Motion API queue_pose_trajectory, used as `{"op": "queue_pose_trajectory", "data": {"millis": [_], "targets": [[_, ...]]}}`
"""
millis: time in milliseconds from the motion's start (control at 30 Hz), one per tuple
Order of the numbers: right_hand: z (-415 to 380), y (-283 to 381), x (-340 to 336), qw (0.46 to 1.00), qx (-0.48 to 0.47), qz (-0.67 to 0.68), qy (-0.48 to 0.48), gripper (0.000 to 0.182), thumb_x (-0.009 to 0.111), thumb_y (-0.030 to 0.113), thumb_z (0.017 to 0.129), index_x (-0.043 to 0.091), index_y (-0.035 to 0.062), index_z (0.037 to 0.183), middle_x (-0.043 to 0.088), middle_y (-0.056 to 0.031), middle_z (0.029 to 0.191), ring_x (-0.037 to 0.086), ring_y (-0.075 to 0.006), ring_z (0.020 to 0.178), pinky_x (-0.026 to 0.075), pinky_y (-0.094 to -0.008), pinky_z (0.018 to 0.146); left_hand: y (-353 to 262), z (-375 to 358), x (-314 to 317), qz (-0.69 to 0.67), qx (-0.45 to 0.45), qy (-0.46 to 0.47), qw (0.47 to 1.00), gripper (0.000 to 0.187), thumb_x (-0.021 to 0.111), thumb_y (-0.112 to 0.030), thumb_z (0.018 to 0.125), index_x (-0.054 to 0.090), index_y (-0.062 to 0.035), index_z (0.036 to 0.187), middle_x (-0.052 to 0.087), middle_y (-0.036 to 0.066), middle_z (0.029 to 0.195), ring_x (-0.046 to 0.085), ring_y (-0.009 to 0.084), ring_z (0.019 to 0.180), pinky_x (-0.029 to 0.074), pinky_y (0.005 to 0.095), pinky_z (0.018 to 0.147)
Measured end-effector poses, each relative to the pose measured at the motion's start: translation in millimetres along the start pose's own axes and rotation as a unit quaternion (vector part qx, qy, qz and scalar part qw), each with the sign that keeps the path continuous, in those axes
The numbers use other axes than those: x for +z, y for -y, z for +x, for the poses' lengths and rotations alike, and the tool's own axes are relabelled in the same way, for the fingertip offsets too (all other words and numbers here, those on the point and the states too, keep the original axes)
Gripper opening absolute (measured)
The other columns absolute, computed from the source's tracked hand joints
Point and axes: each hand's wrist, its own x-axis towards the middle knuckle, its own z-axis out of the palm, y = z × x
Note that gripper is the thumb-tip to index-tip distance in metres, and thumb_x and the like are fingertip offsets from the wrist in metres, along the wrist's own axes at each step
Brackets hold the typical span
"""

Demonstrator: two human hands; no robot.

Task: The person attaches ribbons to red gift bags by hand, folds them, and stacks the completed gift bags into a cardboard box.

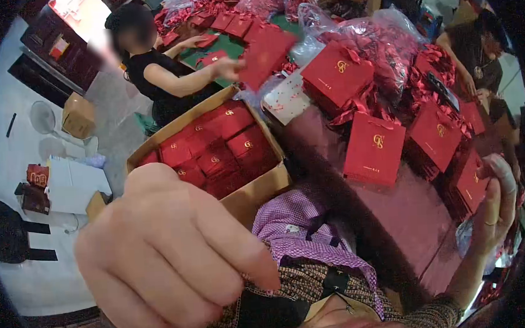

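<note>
My left hand (172,252) is a closed fist held large and close before the camera. The back of it faces me, its palm side is hidden, and nothing sticks out of it. Off to the right, my right hand (497,199) has its fingers extended and slightly bent, with a ring and a pale wrap on one finger. Its fingertips are right at the edge of a red gift bag (470,181) with gold lettering. Beside that stand another red gift bag (436,132) and a third bag (376,149), all on a dark red tabletop (389,208).
Beyond my fist, a cardboard box (258,191) holds rows of red bags. A person (166,80) in black holds a red bag (266,56) over the table. More people work at the back and right, around plastic sacks (381,45) of red ribbon. A brown carton (78,115) stands at left.
</note>
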Motion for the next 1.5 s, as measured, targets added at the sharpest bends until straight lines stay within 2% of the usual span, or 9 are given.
{"op": "queue_pose_trajectory", "data": {"millis": [133,233,433,600,733,800,1133,1300,1500], "targets": [[0.1,1.5,6.0,0.999,0.04,0.001,0.012,0.026,0.048,0.011,0.093,0.057,-0.0038,0.113,0.059,-0.0116,0.113,0.057,-0.0158,0.094,0.043,-0.0296,0.089,-1.1,-8.5,-8.2,0.037,0.02,0.009,0.999,0.033,0.058,-0.024,0.09,0.056,-0.0113,0.059,0.055,0.003,0.057,0.055,0.0146,0.049,0.056,0.0434,0.052],[-4.3,-8.7,6.0,0.999,0.038,-0.01,0.018,0.026,0.049,0.011,0.093,0.057,-0.0035,0.113,0.058,-0.0115,0.114,0.057,-0.0156,0.093,0.044,-0.0291,0.088,-9.7,-38.1,-12.3,0.163,-0.127,-0.042,0.977,0.038,0.061,-0.038,0.088,0.058,-0.0078,0.064,0.057,0.005,0.059,0.055,0.0166,0.05,0.052,0.0441,0.055],[-13.6,-17.3,18.4,0.995,0.091,0.026,-0.001,0.024,0.047,0.009,0.094,0.058,-0.0011,0.113,0.059,-0.0076,0.113,0.055,-0.0149,0.098,0.042,-0.0291,0.09,4.1,-143.4,-29.1,0.605,-0.348,-0.369,0.613,0.006,0.057,-0.003,0.087,0.057,0.0029,0.085,0.057,0.006,0.077,0.053,0.0107,0.069,0.043,0.0232,0.063],[-9.6,-20.5,30.1,0.991,0.119,0.057,0.014,0.023,0.049,0.007,0.093,0.058,-0.0014,0.113,0.059,-0.0082,0.112,0.057,-0.0147,0.096,0.044,-0.0278,0.087,16.3,-212.8,-9.6,0.476,-0.5,-0.517,0.507,0.018,0.056,-0.017,0.093,0.06,0.0004,0.094,0.057,0.0,0.077,0.051,0.0063,0.07,0.043,0.0212,0.063],[-9.0,-22.0,46.6,0.99,0.113,0.075,0.046,0.02,0.05,0.002,0.091,0.058,-0.0027,0.11,0.059,-0.0093,0.109,0.057,-0.0147,0.092,0.045,-0.0269,0.084,51.4,-258.7,11.3,-0.014,-0.458,-0.698,0.551,0.027,0.048,-0.027,0.097,0.058,-0.004,0.108,0.063,0.005,0.096,0.06,0.0139,0.081,0.049,0.0271,0.072],[-9.5,-25.3,55.1,0.993,0.087,0.061,0.056,0.019,0.049,0.0,0.091,0.058,-0.0029,0.108,0.06,-0.0095,0.107,0.056,-0.0144,0.09,0.044,-0.0264,0.082,67.7,-236.9,14.5,-0.081,-0.379,-0.719,0.577,0.03,0.044,-0.028,0.098,0.055,-0.005,0.113,0.062,0.005,0.106,0.059,0.0154,0.095,0.048,0.0319,0.084],[-43.7,-40.9,91.9,0.975,0.17,0.144,0.013,0.018,0.051,0.002,0.09,0.059,-0.0031,0.105,0.061,-0.01,0.103,0.058,-0.0158,0.088,0.046,-0.028,0.082,107.6,-255.5,-0.7,-0.21,-0.282,-0.7,0.622,0.066,0.038,-0.051,0.095,0.032,-0.0017,0.138,0.041,0.011,0.14,0.042,0.0237,0.127,0.034,0.0435,0.105],[-84.7,-60.8,115.6,0.96,0.23,0.131,-0.093,0.02,0.05,0.001,0.091,0.059,-0.003,0.108,0.062,-0.0089,0.101,0.059,-0.0142,0.086,0.047,-0.0264,0.079,106.9,-264.4,-10.9,-0.139,-0.363,-0.74,0.549,0.027,0.061,-0.015,0.086,0.056,-0.0024,0.11,0.063,0.01,0.105,0.062,0.0246,0.096,0.05,0.0448,0.087],[-124.8,-87.7,108.6,0.938,0.282,0.131,-0.152,0.02,0.051,0.005,0.093,0.059,-0.0037,0.109,0.063,-0.0085,0.101,0.058,-0.0138,0.09,0.048,-0.0273,0.079,119.3,-260.5,-51.1,-0.112,-0.328,-0.749,0.565,0.027,0.06,-0.016,0.087,0.056,-0.0038,0.111,0.063,0.011,0.108,0.062,0.0249,0.098,0.048,0.0441,0.089]]}}
